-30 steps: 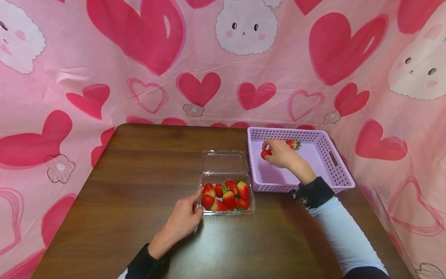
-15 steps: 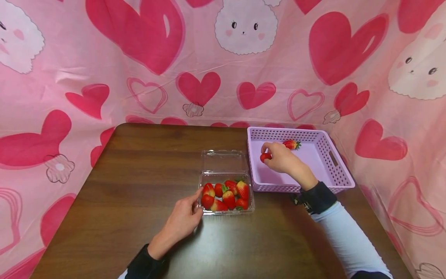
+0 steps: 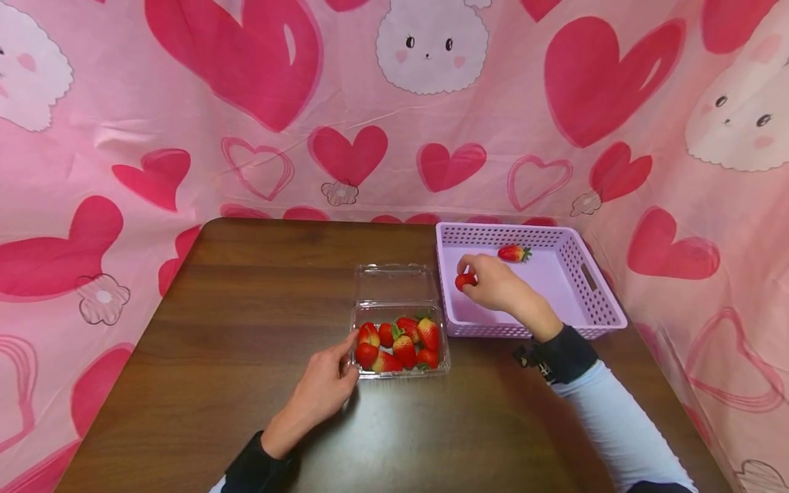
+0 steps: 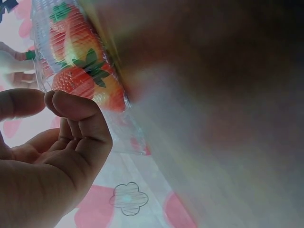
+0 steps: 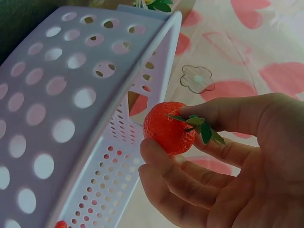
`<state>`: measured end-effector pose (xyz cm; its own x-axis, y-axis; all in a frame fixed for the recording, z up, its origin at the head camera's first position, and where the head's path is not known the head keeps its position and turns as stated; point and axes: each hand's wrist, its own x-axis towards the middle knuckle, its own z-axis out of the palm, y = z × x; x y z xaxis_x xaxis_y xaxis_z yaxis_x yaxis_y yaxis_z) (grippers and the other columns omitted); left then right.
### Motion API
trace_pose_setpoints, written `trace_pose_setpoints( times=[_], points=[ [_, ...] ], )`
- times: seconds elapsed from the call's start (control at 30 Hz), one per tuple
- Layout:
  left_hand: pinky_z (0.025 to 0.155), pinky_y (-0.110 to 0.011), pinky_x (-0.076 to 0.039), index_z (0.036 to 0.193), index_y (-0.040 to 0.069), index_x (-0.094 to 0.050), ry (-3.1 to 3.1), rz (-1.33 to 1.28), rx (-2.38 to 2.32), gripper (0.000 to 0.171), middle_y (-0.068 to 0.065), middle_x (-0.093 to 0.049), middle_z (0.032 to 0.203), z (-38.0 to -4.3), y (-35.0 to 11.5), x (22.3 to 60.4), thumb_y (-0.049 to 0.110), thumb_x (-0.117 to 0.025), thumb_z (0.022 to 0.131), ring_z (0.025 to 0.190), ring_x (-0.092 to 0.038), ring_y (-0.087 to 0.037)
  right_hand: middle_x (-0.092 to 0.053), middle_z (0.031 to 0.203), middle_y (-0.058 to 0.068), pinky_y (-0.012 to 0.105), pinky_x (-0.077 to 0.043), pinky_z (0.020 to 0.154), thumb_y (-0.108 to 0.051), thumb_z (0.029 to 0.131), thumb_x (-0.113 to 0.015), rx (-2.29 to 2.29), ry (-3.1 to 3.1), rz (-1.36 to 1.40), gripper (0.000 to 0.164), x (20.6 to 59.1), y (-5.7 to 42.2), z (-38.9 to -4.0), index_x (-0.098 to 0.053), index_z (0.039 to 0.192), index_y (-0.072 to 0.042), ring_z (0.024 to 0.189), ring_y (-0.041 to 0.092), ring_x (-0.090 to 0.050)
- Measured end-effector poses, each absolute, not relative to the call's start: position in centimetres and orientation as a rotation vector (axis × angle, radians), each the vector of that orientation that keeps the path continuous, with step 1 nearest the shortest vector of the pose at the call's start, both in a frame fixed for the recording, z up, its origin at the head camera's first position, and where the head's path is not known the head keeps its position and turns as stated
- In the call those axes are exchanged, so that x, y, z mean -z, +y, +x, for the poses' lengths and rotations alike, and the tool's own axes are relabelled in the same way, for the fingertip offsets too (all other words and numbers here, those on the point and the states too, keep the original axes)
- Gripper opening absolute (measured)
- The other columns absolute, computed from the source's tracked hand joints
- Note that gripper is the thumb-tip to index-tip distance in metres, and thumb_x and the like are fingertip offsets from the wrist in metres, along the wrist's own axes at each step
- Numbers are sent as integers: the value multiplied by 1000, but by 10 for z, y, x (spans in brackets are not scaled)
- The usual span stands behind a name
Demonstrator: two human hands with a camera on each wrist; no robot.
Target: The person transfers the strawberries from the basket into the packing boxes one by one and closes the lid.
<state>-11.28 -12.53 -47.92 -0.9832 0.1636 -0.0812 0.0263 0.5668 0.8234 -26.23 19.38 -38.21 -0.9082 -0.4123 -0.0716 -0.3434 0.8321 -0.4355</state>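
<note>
My right hand (image 3: 496,284) pinches a strawberry (image 3: 465,281) above the left part of a lilac perforated basket (image 3: 557,291). In the right wrist view, thumb and fingertips hold this red strawberry (image 5: 166,128) by its sides, its green leaves turned toward the palm. Another strawberry (image 3: 514,254) lies near the basket's back wall. Left of the basket, a clear plastic clamshell container (image 3: 401,376) stands with its lid (image 3: 396,285) laid back, several strawberries (image 3: 404,350) inside. At the container's left front corner, my left hand (image 3: 320,383) holds its edge between curled fingers and thumb.
Both containers stand on a brown wooden table (image 3: 246,308). Behind and beside it hangs a pink curtain (image 3: 394,113) printed with hearts and rabbits. The basket's walls rise around its inside, and its right side sits near the curtain.
My right hand has drawn slightly left and toward me with the strawberry, uncovering more of the one lying in the basket. My left hand stays at the container.
</note>
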Motion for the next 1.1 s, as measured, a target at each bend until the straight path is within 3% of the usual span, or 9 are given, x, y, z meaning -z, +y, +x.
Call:
trace_pose_setpoints(
  times=[0.6,1.1],
  points=[
    [53,-26,-44,156,2,-49,2635,158,-1403,64,-1,-51,69,-113,-124,480,5,-69,95,56,-48,-17,-70,96,10,47,-58,81,-5,90,-76,650,2842,-700,22,371,174,-243,-69,111,-3,89,29,-63],
    [52,-26,-43,156,3,-49,2666,153,-1384,64,1,-51,66,-113,-125,478,6,-69,95,55,-47,-16,-70,102,9,48,-57,90,-7,90,-78,702,2787,-849,24,372,146,-224,-69,112,-4,96,29,-65]
  ],
)
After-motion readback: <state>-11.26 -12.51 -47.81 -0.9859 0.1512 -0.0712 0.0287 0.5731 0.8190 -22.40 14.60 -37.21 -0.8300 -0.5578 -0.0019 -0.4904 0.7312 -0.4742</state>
